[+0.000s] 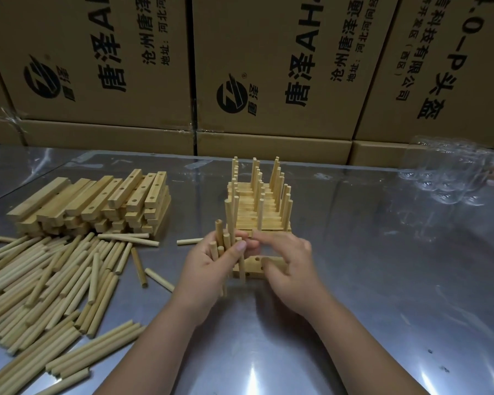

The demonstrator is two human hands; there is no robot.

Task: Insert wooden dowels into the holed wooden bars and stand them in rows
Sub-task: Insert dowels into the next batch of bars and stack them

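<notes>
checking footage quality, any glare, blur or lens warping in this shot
Head view, bright glare blotches on the metal table; head view, the boxes behind lean outward from the wide lens; head view, the right hand is slightly smeared, loose dowels stay sharp.

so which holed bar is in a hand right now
The holed bar nearest the camera, gripped by the right hand. The others lie in the stack at left or stand doweled in the rows.

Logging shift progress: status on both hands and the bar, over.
Left hand grips a bundle of pale wooden dowels. Right hand holds the short holed wooden bar. Finished dowelled bars stand close behind.
</notes>
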